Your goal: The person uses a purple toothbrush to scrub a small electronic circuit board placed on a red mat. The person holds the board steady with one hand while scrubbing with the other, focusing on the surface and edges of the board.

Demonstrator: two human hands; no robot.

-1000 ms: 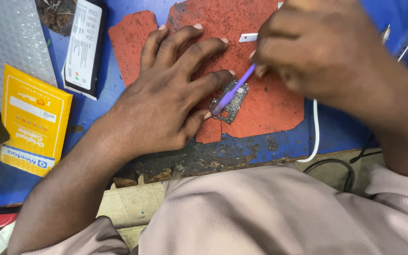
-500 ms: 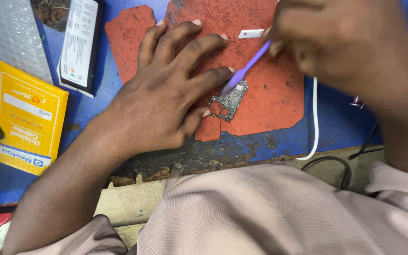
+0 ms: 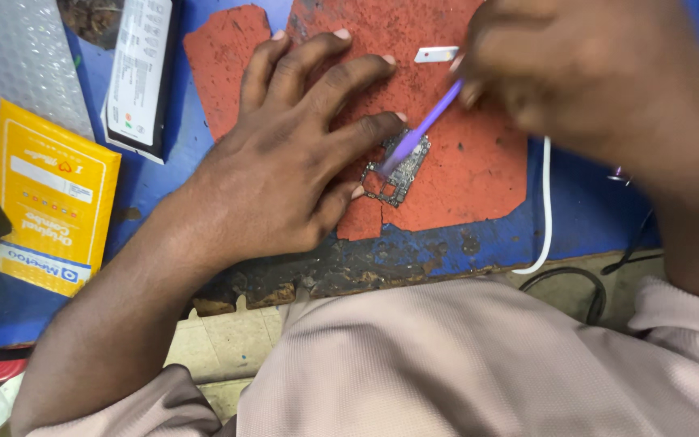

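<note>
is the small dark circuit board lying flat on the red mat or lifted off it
Flat. The small dark circuit board lies on the worn red mat, left hand fingertips at its edge, purple brush on top.

**A:** What is the person wearing, seen from where we stand?

**B:** A pale pinkish-beige top [image 3: 463, 364] of fine waffle-knit cloth; the small ribbed grid shows plainly across the chest and belly.

**A:** And the sleeves?

**B:** Short. One sleeve edge [image 3: 180, 396] shows at lower left, another [image 3: 681, 311] at the right, in the same knit. Below them both forearms are bare.

**A:** Anything on the hands?

**B:** The left hand [image 3: 277, 170] has no glove, ring or watch, and its nails are short and unpainted. The right hand [image 3: 576, 73] is blurred; it too looks bare, but finer detail cannot be made out.
</note>
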